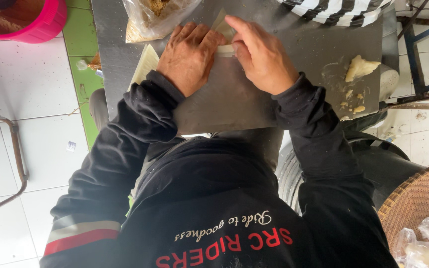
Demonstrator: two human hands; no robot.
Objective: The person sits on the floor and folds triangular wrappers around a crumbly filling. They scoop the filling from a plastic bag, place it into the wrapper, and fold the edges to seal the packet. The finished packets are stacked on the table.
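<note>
Carefully, the left hand (188, 58) lies flat, pinning a pale pastry sheet (223, 31) to the grey board (294, 54). The right hand (260, 55) pinches its folded corner; firm, even pressure should keep the crease tight.

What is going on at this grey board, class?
A person in a black sweatshirt presses both hands on a thin pale pastry wrapper lying on a grey board. The left hand lies flat on it; the right hand folds its top edge with its fingers. Another pale wrapper lies left of the hands, a lump of dough to the right.
</note>
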